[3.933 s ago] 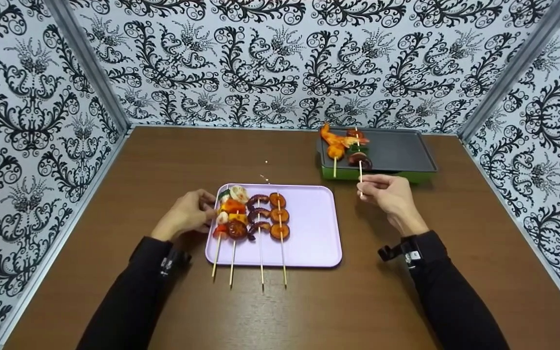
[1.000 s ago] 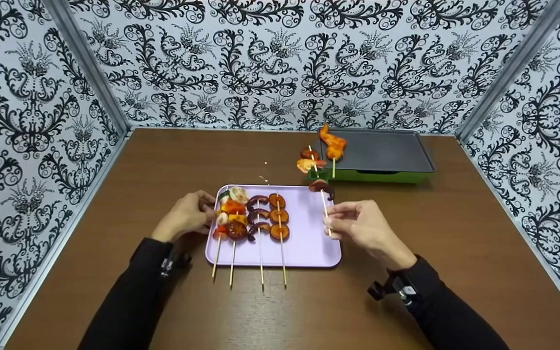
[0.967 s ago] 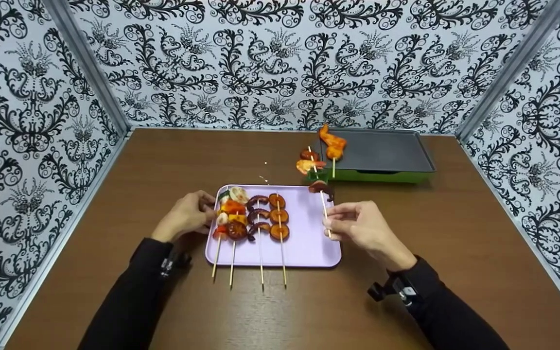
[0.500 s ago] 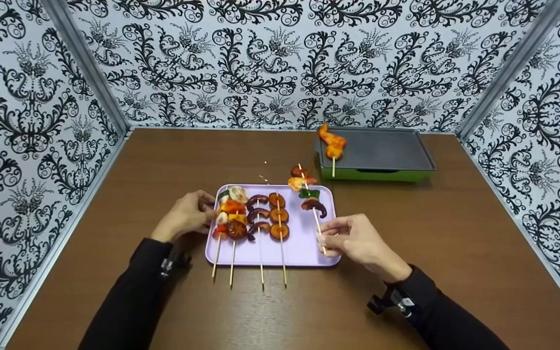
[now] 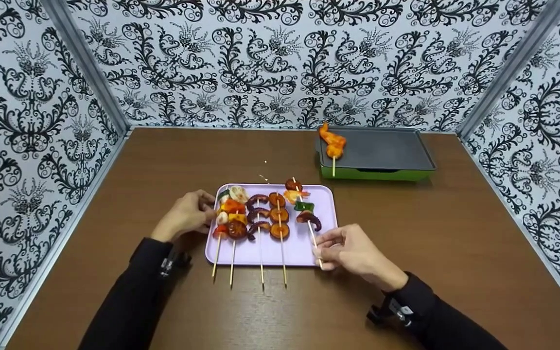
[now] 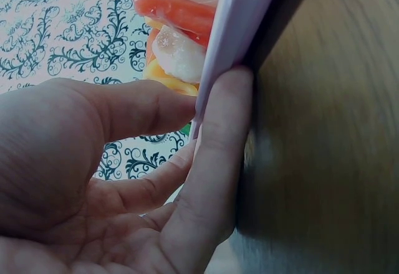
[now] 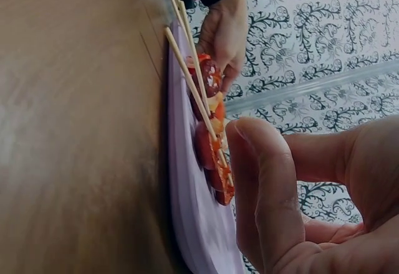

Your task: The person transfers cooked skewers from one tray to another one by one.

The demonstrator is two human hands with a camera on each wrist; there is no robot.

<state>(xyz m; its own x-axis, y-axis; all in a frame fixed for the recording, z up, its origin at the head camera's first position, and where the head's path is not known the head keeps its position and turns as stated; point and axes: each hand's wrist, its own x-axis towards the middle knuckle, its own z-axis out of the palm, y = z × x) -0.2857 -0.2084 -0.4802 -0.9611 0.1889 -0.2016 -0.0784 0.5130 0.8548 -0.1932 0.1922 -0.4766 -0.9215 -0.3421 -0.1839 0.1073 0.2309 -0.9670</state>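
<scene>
My left hand (image 5: pixel 187 216) pinches the left rim of a lilac tray (image 5: pixel 326 204); in the left wrist view the thumb is above the rim and fingers lie under it. My right hand (image 5: pixel 353 250) holds the lower stick of a mixed food skewer (image 5: pixel 304 206) with a round brown piece, shrimp, green pepper and octopus tentacle. That skewer slants over the tray's right part; whether it touches is unclear. Left of it lie a round-slice skewer (image 5: pixel 279 215), a tentacle skewer (image 5: pixel 259 214) and two mixed vegetable skewers (image 5: pixel 236 221). In the right wrist view, fingers hide the held skewer.
A green grill (image 5: pixel 406 175) with a dark flat plate (image 5: pixel 387 150) stands at the back right. An orange wing-shaped skewer (image 5: pixel 333 146) lies on its left end. Small pale specks dot the brown table (image 5: pixel 187 160) behind the tray. Patterned walls enclose the back and sides.
My right hand has brought the mixed skewer from the grill toward me and leftward, over the tray's right part, and lowered it. The left hand has stayed at the tray's rim.
</scene>
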